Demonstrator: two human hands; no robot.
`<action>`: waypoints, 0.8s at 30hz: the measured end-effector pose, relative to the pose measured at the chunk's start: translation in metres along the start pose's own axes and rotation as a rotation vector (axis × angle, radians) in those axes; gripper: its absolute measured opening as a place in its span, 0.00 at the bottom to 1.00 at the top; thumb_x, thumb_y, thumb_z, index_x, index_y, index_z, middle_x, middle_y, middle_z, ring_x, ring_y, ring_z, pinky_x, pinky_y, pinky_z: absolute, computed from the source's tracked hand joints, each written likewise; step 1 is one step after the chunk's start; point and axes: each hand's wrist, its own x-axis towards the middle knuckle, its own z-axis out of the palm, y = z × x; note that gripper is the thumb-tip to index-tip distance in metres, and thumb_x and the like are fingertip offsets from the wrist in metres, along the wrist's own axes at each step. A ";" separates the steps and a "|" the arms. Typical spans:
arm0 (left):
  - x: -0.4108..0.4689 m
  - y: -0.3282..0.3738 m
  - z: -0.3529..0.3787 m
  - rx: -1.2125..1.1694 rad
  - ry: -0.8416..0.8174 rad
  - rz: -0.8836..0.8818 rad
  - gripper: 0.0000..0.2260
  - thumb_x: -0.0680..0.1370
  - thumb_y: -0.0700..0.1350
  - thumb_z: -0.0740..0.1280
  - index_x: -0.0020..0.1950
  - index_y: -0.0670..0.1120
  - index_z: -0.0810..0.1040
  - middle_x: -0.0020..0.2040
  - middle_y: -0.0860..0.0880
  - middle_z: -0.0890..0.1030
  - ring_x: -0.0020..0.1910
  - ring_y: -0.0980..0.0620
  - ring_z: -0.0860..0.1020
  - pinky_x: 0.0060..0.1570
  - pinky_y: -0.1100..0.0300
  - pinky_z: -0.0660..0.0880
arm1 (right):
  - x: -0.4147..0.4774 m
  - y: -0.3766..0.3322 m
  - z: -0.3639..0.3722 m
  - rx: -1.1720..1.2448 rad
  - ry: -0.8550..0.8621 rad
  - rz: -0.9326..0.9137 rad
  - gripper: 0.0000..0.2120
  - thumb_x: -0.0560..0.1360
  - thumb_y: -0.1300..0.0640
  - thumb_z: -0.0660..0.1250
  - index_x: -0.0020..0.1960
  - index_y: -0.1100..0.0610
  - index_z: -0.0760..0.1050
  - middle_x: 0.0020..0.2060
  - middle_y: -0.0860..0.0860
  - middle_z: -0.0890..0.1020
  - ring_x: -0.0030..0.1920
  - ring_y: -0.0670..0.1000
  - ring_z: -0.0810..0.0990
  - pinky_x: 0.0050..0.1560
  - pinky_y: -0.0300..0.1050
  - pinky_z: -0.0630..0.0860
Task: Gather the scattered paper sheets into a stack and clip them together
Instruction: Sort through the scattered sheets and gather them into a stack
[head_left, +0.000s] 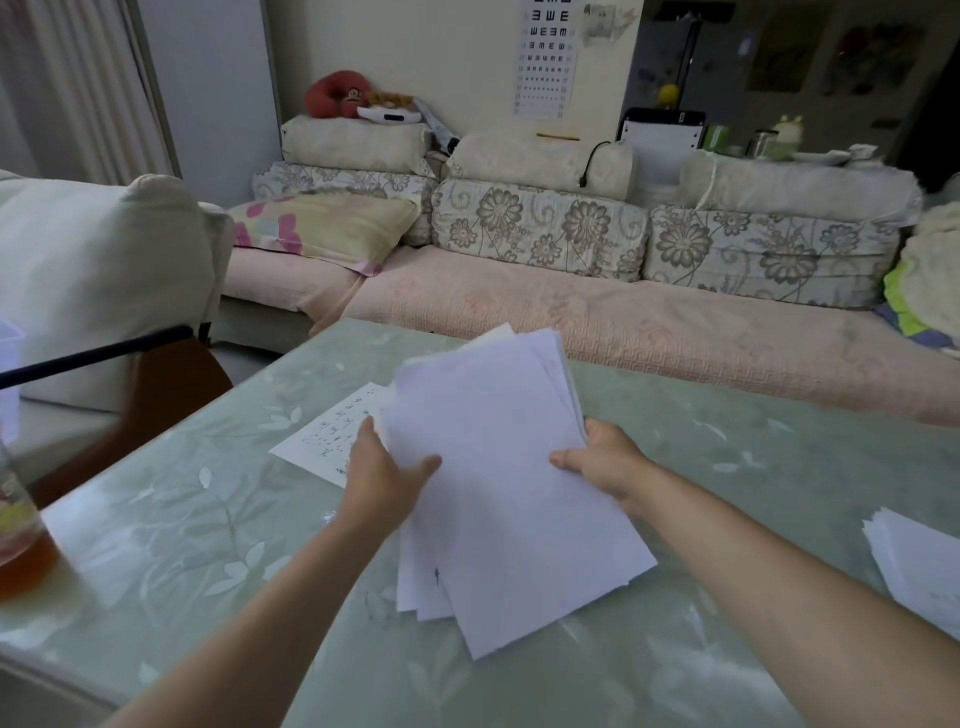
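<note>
A loose bundle of white paper sheets (498, 467) is held above the pale green table (208, 530), its edges fanned and uneven. My left hand (382, 475) grips the bundle's left edge, thumb on top. My right hand (602, 457) grips the right edge, thumb on top as well. One sheet with handwriting (332, 431) lies flat on the table just left of my left hand. Another small pile of sheets (919, 566) lies at the table's right edge. I see no clip.
A glass of amber drink (21, 540) stands at the table's left edge. A brown chair with a black bar (156, 374) is beyond the left corner. A sofa with floral cushions (571, 234) runs along the far side.
</note>
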 end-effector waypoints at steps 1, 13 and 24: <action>-0.001 0.006 0.000 -0.168 -0.024 -0.042 0.34 0.74 0.49 0.74 0.75 0.45 0.61 0.70 0.48 0.72 0.64 0.49 0.74 0.61 0.54 0.72 | -0.001 -0.003 -0.003 0.043 0.001 -0.042 0.11 0.74 0.65 0.72 0.54 0.55 0.79 0.50 0.54 0.85 0.48 0.55 0.85 0.50 0.51 0.83; -0.027 0.098 0.001 -0.503 0.083 0.248 0.12 0.77 0.39 0.67 0.50 0.57 0.77 0.46 0.56 0.83 0.44 0.55 0.83 0.41 0.59 0.79 | -0.036 -0.039 -0.036 0.073 0.236 -0.303 0.19 0.72 0.67 0.69 0.60 0.52 0.76 0.48 0.44 0.83 0.49 0.45 0.82 0.44 0.39 0.76; -0.070 0.138 0.032 -0.417 0.083 0.378 0.17 0.74 0.48 0.73 0.58 0.54 0.71 0.48 0.59 0.79 0.44 0.62 0.79 0.39 0.62 0.75 | -0.081 -0.030 -0.085 0.162 0.303 -0.268 0.26 0.70 0.66 0.71 0.63 0.51 0.67 0.52 0.46 0.81 0.52 0.46 0.81 0.53 0.47 0.78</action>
